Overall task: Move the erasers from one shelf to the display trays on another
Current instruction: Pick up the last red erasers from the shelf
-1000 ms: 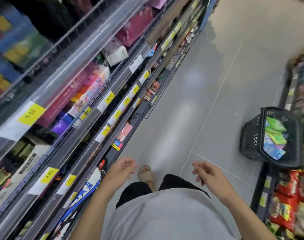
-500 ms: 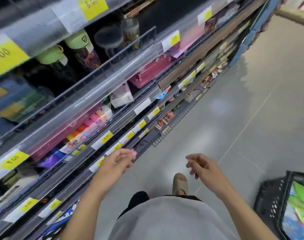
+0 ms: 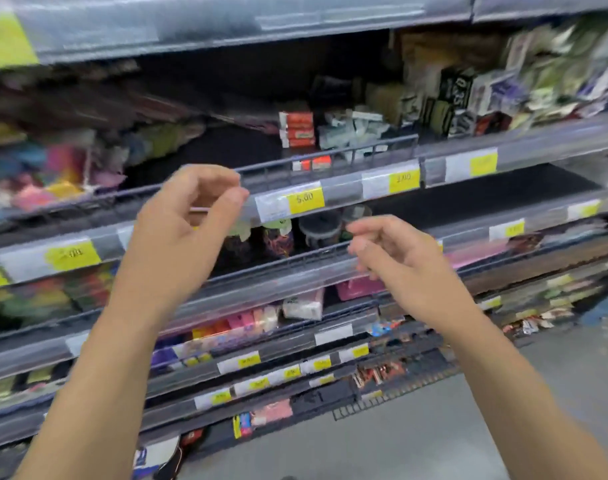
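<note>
Facing the shelves now instead of the aisle floor, both grips raised and loosely curled, empty: left hand (image 3: 188, 216), right hand (image 3: 396, 258); orange-and-white erasers (image 3: 297, 129) on the upper shelf (image 3: 330, 188), within reach, none moved yet.

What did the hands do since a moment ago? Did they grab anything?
Both hands rose from waist height to shelf height as the view swung up from the floor to the shelves. The left hand and right hand remain empty, fingers loosely curled. The black basket has left view.
</note>
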Action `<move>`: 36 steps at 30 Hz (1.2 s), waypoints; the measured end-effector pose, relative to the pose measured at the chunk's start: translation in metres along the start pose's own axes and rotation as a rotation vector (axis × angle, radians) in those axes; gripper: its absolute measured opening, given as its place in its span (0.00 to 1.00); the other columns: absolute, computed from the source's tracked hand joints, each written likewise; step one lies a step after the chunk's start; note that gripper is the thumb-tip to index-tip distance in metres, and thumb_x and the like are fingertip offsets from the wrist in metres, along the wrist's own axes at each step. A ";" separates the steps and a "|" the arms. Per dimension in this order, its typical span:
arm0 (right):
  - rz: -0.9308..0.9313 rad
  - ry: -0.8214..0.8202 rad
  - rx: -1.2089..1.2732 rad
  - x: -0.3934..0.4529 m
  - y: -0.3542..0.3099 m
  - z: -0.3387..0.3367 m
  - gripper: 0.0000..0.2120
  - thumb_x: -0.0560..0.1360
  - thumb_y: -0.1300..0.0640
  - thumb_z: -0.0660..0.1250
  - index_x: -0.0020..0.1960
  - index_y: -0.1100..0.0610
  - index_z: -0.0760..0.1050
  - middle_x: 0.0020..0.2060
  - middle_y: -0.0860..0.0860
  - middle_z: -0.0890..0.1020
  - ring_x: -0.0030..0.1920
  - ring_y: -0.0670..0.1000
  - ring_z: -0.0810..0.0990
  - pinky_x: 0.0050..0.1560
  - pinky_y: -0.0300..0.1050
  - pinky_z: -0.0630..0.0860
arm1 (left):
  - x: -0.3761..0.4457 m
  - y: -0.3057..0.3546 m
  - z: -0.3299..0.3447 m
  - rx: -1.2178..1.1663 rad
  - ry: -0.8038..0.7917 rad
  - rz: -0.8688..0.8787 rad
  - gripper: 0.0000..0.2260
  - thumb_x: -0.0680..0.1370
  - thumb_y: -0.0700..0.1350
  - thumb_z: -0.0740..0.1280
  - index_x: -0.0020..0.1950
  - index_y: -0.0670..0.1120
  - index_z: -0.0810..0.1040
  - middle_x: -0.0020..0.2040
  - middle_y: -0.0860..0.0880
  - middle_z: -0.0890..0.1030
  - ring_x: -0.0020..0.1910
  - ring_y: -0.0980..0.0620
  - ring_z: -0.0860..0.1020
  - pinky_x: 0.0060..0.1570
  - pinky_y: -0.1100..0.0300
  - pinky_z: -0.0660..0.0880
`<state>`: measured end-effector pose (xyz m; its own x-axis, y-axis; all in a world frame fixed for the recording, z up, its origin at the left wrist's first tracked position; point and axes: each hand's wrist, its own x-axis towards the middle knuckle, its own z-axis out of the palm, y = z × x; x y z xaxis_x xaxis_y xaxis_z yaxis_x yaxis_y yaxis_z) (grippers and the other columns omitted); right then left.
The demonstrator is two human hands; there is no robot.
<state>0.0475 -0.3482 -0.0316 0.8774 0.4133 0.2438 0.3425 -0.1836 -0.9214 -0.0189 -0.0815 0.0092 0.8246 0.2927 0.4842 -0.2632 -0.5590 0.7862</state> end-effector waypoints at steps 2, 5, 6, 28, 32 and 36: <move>-0.104 -0.006 -0.039 0.029 -0.024 -0.004 0.07 0.80 0.53 0.67 0.57 0.44 0.79 0.46 0.45 0.82 0.46 0.48 0.82 0.46 0.37 0.77 | 0.023 0.004 -0.003 0.129 0.061 0.089 0.07 0.81 0.56 0.67 0.58 0.60 0.79 0.51 0.60 0.84 0.51 0.60 0.81 0.50 0.65 0.75; -0.256 0.016 -0.179 0.076 -0.054 -0.007 0.07 0.80 0.54 0.68 0.57 0.47 0.80 0.45 0.44 0.81 0.44 0.44 0.79 0.45 0.32 0.73 | 0.053 0.001 -0.001 0.439 0.035 0.162 0.12 0.82 0.55 0.65 0.62 0.51 0.79 0.51 0.56 0.83 0.51 0.54 0.80 0.52 0.56 0.76; -0.300 0.026 -0.258 0.093 -0.061 -0.007 0.08 0.79 0.55 0.68 0.57 0.48 0.80 0.45 0.44 0.81 0.43 0.42 0.78 0.46 0.30 0.72 | 0.060 -0.003 -0.001 0.532 0.007 0.143 0.14 0.82 0.55 0.65 0.62 0.50 0.79 0.52 0.54 0.83 0.52 0.50 0.80 0.52 0.52 0.76; -0.134 -0.411 -0.944 0.267 -0.054 0.006 0.31 0.70 0.45 0.77 0.70 0.45 0.70 0.64 0.45 0.76 0.59 0.49 0.75 0.59 0.44 0.71 | 0.071 -0.019 0.005 0.937 -0.066 0.194 0.19 0.80 0.62 0.56 0.52 0.54 0.83 0.39 0.56 0.72 0.42 0.48 0.78 0.39 0.56 0.63; -0.168 -0.428 -0.915 0.265 -0.054 0.002 0.27 0.71 0.44 0.77 0.67 0.43 0.73 0.57 0.40 0.75 0.56 0.46 0.74 0.57 0.43 0.71 | 0.075 -0.017 0.003 0.927 -0.103 0.119 0.17 0.80 0.64 0.57 0.53 0.59 0.81 0.40 0.58 0.75 0.44 0.52 0.76 0.35 0.57 0.62; -0.218 -0.383 -0.899 0.262 -0.054 -0.002 0.21 0.74 0.46 0.74 0.66 0.42 0.76 0.60 0.41 0.77 0.58 0.45 0.74 0.58 0.38 0.67 | 0.080 -0.013 0.001 0.858 -0.166 0.044 0.13 0.80 0.66 0.59 0.52 0.62 0.79 0.42 0.60 0.78 0.42 0.60 0.74 0.34 0.65 0.63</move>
<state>0.2590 -0.2318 0.0827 0.6520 0.7486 0.1203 0.7486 -0.6105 -0.2588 0.0507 -0.0514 0.0377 0.9022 0.1777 0.3930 0.1160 -0.9776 0.1758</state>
